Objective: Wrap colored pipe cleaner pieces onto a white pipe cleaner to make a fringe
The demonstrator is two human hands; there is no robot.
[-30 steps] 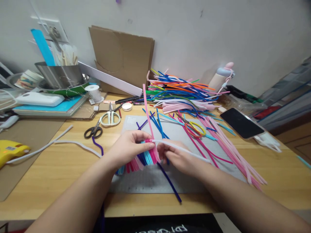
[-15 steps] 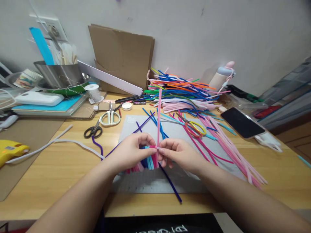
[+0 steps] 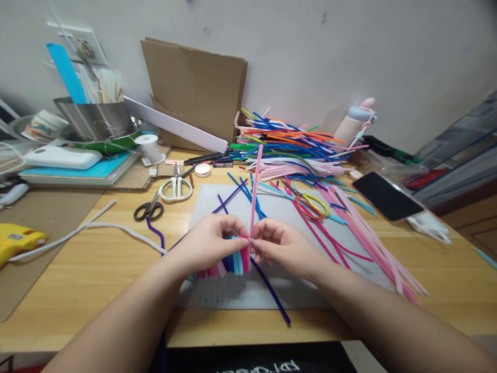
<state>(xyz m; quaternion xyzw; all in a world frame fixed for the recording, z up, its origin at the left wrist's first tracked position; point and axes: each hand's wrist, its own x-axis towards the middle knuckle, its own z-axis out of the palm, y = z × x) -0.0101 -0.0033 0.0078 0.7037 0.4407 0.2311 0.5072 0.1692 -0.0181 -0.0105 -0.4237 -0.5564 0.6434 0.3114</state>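
My left hand (image 3: 212,238) is closed on a row of bent pipe cleaners (image 3: 236,259) in pink, magenta, dark blue and light blue, which hangs below its fingers. At the row's right end a pink pipe cleaner (image 3: 256,191) stands up, tilted slightly right. My right hand (image 3: 283,243) pinches at the foot of this pink pipe cleaner, thumb and forefinger close to my left fingertips. The exact grip there is partly hidden by the fingers. Under the hands a dark purple pipe cleaner (image 3: 272,292) lies across the grey cutting mat (image 3: 310,295).
Yellow-and-red scissors (image 3: 314,206) lie among loose pipe cleaners at right, near a phone (image 3: 388,196). White scissors (image 3: 176,187) and black scissors (image 3: 149,208) lie at left. A yellow glue gun (image 3: 19,241) is at the far left. Behind is a colourful pipe-cleaner pile (image 3: 295,145).
The top of the upright pink pipe cleaner has leaned a little to the right. My right fingers have shifted slightly at its base; my left hand has hardly moved.
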